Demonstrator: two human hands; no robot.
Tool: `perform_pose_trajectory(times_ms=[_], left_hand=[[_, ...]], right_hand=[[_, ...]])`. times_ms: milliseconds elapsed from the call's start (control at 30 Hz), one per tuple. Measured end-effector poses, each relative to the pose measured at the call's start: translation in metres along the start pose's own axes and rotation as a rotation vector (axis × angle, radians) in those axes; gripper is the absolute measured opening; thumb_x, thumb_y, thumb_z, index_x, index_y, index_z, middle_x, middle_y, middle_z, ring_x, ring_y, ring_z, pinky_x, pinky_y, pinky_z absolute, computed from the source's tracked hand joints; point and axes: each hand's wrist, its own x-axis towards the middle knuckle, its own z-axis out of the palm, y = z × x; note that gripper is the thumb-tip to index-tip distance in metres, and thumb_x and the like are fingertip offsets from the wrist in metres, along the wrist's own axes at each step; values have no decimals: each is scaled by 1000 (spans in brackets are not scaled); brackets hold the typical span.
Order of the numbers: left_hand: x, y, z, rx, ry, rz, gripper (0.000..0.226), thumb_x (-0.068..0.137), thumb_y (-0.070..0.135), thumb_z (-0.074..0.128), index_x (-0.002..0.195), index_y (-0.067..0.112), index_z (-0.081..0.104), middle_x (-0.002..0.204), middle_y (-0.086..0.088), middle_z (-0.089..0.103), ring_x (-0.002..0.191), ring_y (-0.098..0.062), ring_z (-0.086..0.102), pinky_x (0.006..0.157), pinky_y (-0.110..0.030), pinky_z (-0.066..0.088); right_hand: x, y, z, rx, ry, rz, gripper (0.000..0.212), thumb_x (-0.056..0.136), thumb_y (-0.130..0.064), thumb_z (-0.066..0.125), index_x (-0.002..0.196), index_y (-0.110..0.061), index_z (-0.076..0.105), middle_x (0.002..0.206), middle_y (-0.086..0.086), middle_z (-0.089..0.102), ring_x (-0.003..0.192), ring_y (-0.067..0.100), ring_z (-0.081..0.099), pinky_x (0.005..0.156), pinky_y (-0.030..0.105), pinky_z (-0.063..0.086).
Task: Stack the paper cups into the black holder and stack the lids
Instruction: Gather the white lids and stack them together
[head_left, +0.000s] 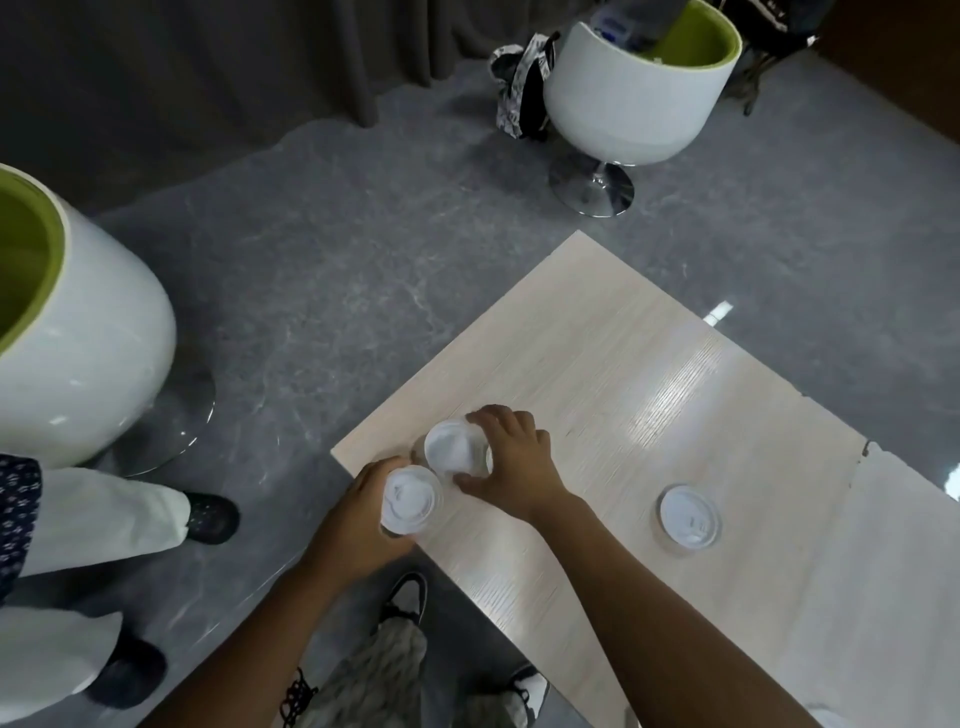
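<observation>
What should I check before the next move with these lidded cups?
1. Left hand holds the near cup: ok.
2. Right hand holds the far cup: ok.
3. Lids on both held cups: ok.
4. Third lid lies apart on the table: ok.
5. Black holder in view: not ok.
6. Whether the third lid sits on a cup: cannot tell.

Two white-lidded cups are gripped at the pale wooden table's (649, 374) near-left corner: the nearer cup (410, 500) by the left hand (358, 519), the farther cup (456, 448) by the right hand (511, 462); a loose white plastic lid (690, 517) lies well apart to the right.
</observation>
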Motion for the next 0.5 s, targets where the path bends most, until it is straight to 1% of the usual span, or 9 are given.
perform_pose_trajectory(times_ms=[100,167,233,267,333,367,433,500], left_hand=[[-2,-4,-5,-33,30,-27,82,70,36,91,140,31,49,137,11,57,129,-11,57,107,-42,53],[-3,-4,-9,-63,57,-49,89,68,31,95,143,31,48,141,12,55,133,-9,54,111,-39,50],[-2,-5,-15,-80,90,-65,92,66,24,98,143,29,49,143,12,55,135,-7,51,113,-33,46],[-2,-5,-17,-84,107,-79,92,65,21,98,142,30,49,142,14,55,135,-4,50,113,-26,43],[0,-3,-23,-90,152,-95,93,63,16,99,137,41,48,138,25,53,128,13,46,106,-7,36],[2,-1,-26,-98,161,-101,94,62,14,99,132,46,46,135,30,51,125,20,45,101,-1,35],[7,5,-32,-107,170,-114,93,62,9,99,126,50,46,129,36,53,120,26,45,97,1,35],[13,18,-37,-149,175,-127,89,63,3,96,120,51,49,119,41,58,113,27,49,92,1,39]], right_hand=[[11,-4,7,-98,-47,-43,97,67,-65,81,147,-23,44,151,-1,47,133,31,46,102,54,42],[15,-4,15,-140,-87,-29,102,67,-68,80,151,-24,39,154,-3,44,136,30,44,104,53,39],[16,-3,22,-166,-106,-5,103,69,-71,77,153,-26,36,155,-5,44,138,28,42,107,51,36],[17,-3,26,-175,-97,-5,102,70,-72,76,152,-27,36,154,-5,45,138,27,42,107,51,36],[20,-4,30,-171,-55,-7,97,70,-71,75,149,-27,41,148,-5,50,135,27,45,104,50,37],[21,-5,30,-160,-20,1,95,69,-70,76,146,-26,43,145,-4,53,132,27,48,102,49,38],[20,-7,24,-100,74,41,92,66,-66,80,142,-25,47,139,-4,56,125,25,52,97,48,44],[10,-10,13,115,168,66,91,63,-60,86,139,-26,48,135,-6,54,118,19,53,92,45,51]])
